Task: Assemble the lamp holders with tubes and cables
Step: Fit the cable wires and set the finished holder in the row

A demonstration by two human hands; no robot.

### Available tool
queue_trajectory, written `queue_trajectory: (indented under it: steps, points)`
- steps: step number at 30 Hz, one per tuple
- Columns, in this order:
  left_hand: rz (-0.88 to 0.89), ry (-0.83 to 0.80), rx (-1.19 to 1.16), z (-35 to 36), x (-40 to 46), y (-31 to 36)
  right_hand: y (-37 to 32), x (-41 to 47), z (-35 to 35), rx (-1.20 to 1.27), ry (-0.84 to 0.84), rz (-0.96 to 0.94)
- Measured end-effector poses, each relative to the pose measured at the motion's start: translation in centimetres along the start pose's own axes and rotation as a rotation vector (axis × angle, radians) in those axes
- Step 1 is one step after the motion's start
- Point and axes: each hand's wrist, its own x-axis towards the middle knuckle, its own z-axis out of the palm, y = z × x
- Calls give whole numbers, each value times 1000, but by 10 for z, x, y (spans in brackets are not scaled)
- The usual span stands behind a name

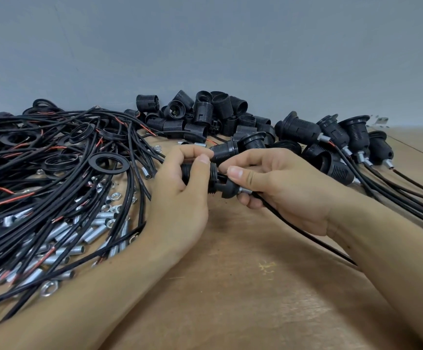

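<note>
Holder body [196, 173] gripped in left hand [180, 188], cap [226, 189] w/ cable pinched in right hand [281, 188]; axes lie left-right, nearly touching.

Black ribbed lamp holders [200, 114], silver tubes [96, 233], tan table [243, 286].

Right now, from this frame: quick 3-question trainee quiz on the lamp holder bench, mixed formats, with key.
1. True or false: both hands grip parts of one lamp holder.
2. Where do the finished holders with cables lie? A) right of the hands B) left of the hands C) in a bin
3. Fill in: the loose metal tubes lie among the ____ on the left.

Key: 1 true, left hand holds the threaded body, right hand the cap. 2 A, finished holders. 3 cables, with metal tubes.
</note>
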Motion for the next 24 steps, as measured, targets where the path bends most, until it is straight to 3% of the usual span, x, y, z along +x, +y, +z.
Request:
queue_trajectory:
  steps: [6,12,18,24]
  points:
    - [-49,31,-101,0,2,1,1,1,5,86,31,-16]
    - [-107,-48,-263,-3,3,3,-1,1,-2,75,-27,-4]
    - [-230,17,-375,-7,5,5,-3,-3,-1,10,-138,-67]
    - [-291,14,-364,-3,4,7,-4,-3,-2,-116,-51,-113]
